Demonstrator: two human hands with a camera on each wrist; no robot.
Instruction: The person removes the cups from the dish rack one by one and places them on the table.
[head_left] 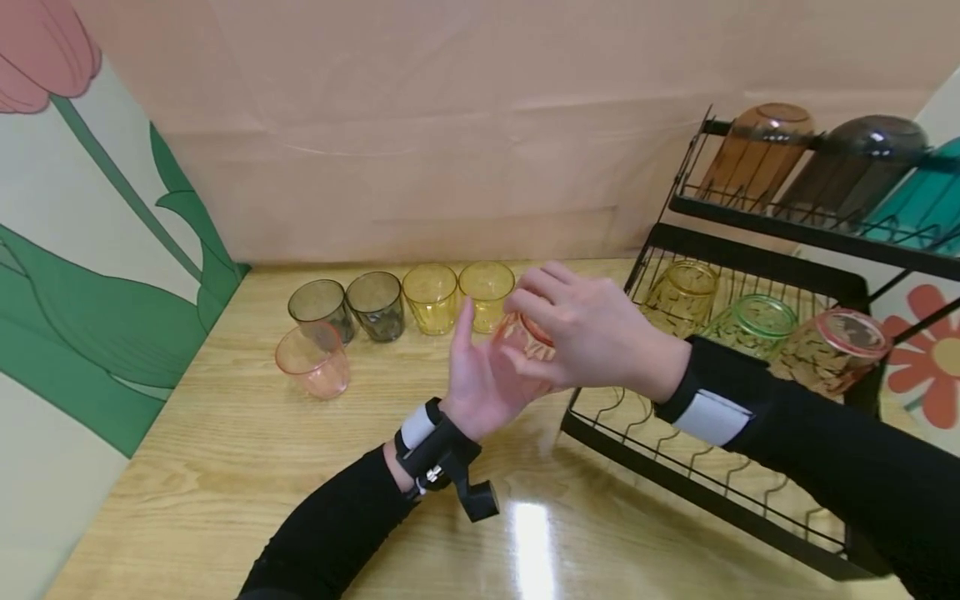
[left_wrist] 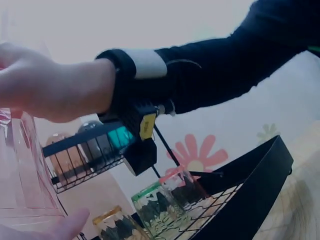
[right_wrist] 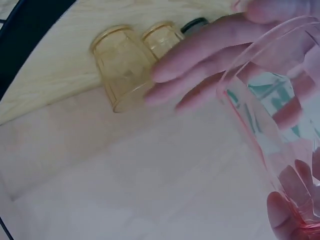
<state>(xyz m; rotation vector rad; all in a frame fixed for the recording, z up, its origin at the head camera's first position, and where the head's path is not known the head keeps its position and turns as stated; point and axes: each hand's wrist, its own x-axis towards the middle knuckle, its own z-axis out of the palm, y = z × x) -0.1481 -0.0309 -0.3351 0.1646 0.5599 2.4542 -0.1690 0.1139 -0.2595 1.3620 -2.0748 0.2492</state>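
A clear pink glass (head_left: 517, 335) is held upside down between my two hands. My right hand (head_left: 592, 329) reaches over from the right, its fingers curled round the base end. Under the rim, my left hand (head_left: 487, 379) lies palm up with the thumb raised and apart from the glass. In the right wrist view, its long fingers (right_wrist: 200, 60) stretch out beside the pink glass (right_wrist: 260, 135). The left wrist view shows the glass (left_wrist: 27, 175) at its left edge. Part of it is hidden by my right hand.
On the wooden table stand two grey glasses (head_left: 377, 308), two yellow glasses (head_left: 431, 302) and another pink glass (head_left: 313, 365). A black two-tier rack (head_left: 697, 492) at the right carries upturned yellow (head_left: 681, 296), green (head_left: 753, 325) and pink-rimmed glasses (head_left: 832, 350), with larger coloured vessels (head_left: 855, 167) above.
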